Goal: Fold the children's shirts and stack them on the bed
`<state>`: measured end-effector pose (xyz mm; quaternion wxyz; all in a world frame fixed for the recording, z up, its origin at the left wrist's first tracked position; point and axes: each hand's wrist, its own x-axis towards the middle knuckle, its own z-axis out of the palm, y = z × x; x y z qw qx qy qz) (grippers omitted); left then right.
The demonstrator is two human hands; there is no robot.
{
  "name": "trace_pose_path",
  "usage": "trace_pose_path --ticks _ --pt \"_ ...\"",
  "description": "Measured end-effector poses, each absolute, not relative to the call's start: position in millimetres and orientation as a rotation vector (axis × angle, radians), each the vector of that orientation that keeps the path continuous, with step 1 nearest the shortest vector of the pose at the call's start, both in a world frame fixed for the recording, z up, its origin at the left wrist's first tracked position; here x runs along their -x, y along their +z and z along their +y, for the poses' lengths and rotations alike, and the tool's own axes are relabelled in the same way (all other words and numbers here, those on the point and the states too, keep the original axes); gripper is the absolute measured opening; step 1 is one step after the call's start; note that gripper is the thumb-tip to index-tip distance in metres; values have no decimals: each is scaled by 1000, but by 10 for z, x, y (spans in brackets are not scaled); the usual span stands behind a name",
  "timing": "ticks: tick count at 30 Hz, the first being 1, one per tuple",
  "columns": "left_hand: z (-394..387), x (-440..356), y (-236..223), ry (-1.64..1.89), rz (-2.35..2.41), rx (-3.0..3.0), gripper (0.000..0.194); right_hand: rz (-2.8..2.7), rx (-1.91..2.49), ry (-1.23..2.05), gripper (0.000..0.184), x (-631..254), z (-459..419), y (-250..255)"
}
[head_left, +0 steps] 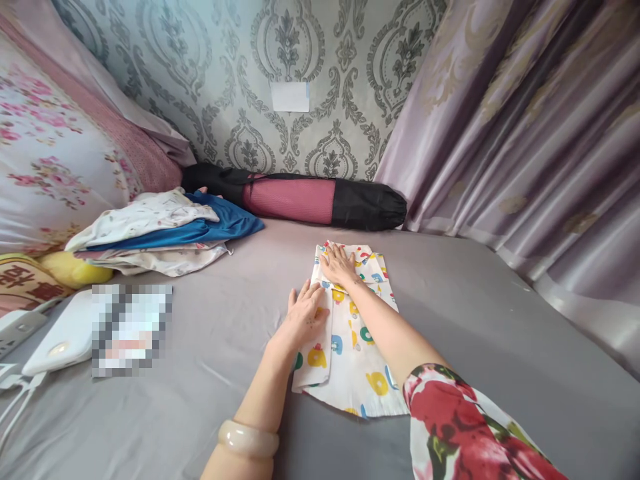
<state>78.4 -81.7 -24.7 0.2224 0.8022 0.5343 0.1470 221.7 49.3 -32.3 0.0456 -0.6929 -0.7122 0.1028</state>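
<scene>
A white garment [350, 340] printed with yellow, green, blue and red figures lies partly folded on the grey sheet, its left side turned inward. My left hand [306, 310] rests flat on that folded left strip, fingers stretched out. Farther up, my right hand [340, 265] lies spread over the top end of the garment, covering part of it. Both palms press on the cloth and neither hand grips it. A pale bangle sits on my left wrist.
A pile of folded clothes [165, 233], white and blue, lies at the left. Behind it a black and pink rolled bag [290, 199] stretches along the wall. A white power bank [70, 333] with cables and a pixelated item [133, 330] are at the near left. Curtains [500, 133] hang at the right.
</scene>
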Motion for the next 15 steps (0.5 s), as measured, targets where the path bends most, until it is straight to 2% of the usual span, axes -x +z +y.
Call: trace_pose_path --ticks 3,8,15 --pt "-817 -785 -245 419 1476 -2212 51 -2166 2090 395 66 -2275 491 -240" --pt "-813 -789 -273 451 1466 -2227 48 -2128 2122 254 69 -2426 457 -237" --pt "-800 -780 -324 469 1465 -2233 45 -2139 2188 222 67 -2445 458 -392"
